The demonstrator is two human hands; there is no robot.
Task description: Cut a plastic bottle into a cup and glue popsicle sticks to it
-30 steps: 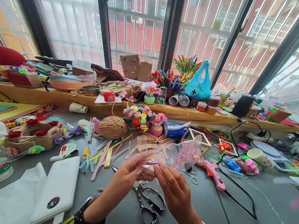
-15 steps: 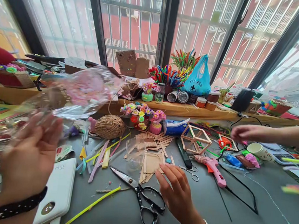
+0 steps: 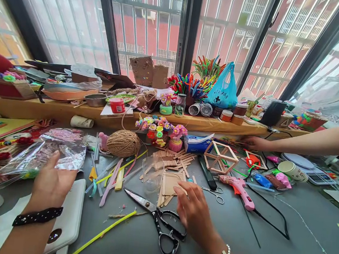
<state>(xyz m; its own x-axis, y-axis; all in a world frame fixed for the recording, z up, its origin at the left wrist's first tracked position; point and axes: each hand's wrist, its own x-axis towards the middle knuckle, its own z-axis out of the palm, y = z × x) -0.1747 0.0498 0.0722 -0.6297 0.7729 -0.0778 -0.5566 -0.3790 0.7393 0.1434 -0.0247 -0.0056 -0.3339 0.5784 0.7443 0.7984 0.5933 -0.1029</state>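
Note:
My left hand [image 3: 54, 181] is at the near edge of a clear plastic bag [image 3: 73, 149] with pink contents. Its thumb stands apart from the fingers over the bag; the fingertips are partly out of sight. A white power bank [image 3: 71, 213] lies beneath that wrist. My right hand [image 3: 193, 207] hovers palm down with loosely bent, parted fingers, and I see nothing in it. Close by its fingertips are a square of craft sticks [image 3: 171, 184] and a clear plastic cup [image 3: 152, 175]. Black-handled scissors [image 3: 156, 213] lie open to the left of this hand.
Another person's hand [image 3: 254, 143] reaches in from the right. Around the table are a twine ball [image 3: 124, 143], a wooden stick frame [image 3: 222, 158], a pink glue gun [image 3: 239, 189] with its cord, small scissors [image 3: 215, 193] and a yellow pipe cleaner [image 3: 102, 234].
The plastic bag has come down from the air onto the left of the table, and my left hand has lowered. The other person's hand has moved back and left. My right hand has barely moved.

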